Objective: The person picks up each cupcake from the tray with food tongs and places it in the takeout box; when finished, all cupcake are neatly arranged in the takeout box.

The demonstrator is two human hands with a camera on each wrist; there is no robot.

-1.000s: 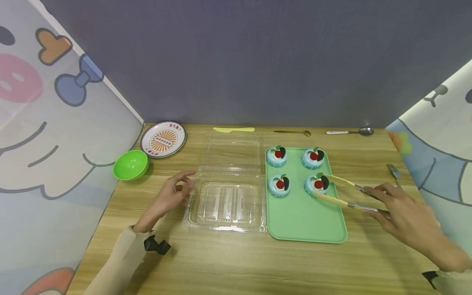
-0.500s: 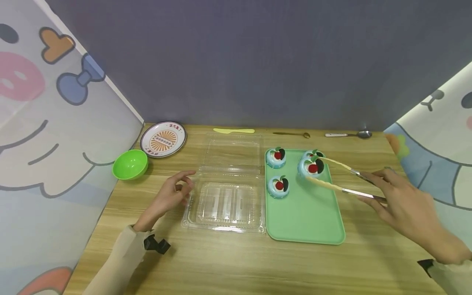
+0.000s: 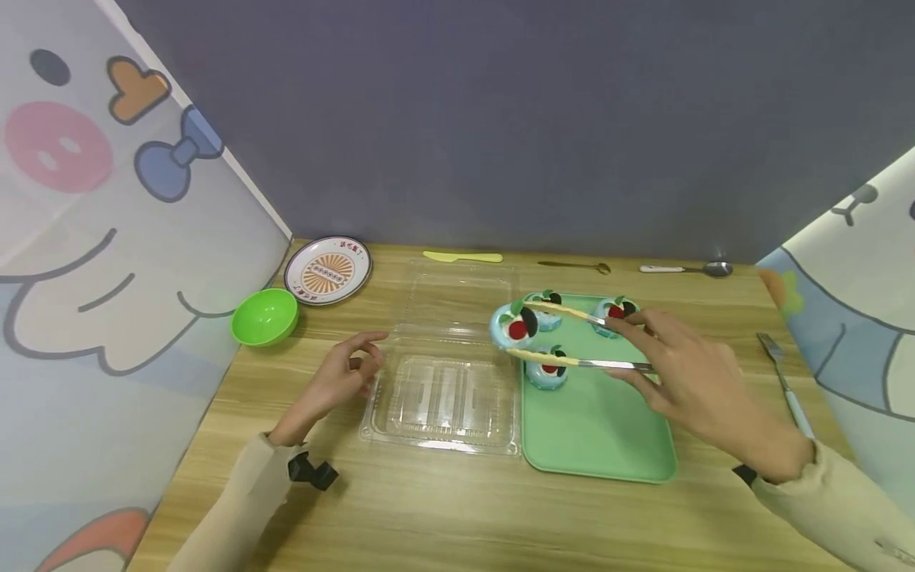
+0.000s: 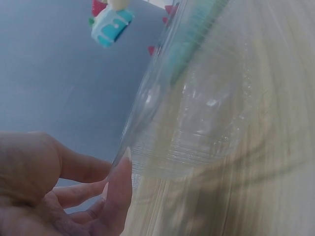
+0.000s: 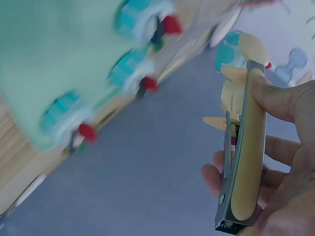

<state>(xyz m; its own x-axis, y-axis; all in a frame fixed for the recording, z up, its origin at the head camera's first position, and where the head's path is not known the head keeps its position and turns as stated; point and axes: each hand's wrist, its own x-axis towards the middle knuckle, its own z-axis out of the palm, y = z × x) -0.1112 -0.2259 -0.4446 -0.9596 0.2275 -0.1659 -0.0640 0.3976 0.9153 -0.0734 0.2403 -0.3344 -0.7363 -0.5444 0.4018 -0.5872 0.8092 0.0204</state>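
My right hand (image 3: 696,381) grips a pair of food tongs (image 3: 596,363) with cream-coloured tips. Between those tips a small blue cake (image 3: 503,330), topped with a red berry and a dark cookie, hangs over the boundary of the green tray (image 3: 593,437) and the clear plastic container (image 3: 443,446). In the right wrist view, fingers and thumb wrap the tongs' cream handle (image 5: 248,162). My left hand (image 3: 341,375) pinches the container's left rim between thumb and fingers, as the left wrist view shows. Three similar cakes stand on the tray, one of them (image 3: 546,373) below the tongs.
The container's hinged lid (image 3: 461,294) lies flat behind it. At the back left are a patterned plate (image 3: 328,270) and a green bowl (image 3: 264,318). A yellow knife (image 3: 463,257), a small gold spoon (image 3: 575,265) and another spoon (image 3: 686,269) line the back; a fork (image 3: 785,381) lies right.
My right hand has lifted the front right cake off the tray with the tongs and carried it left to the container's edge. The left hand stays at the container's rim.
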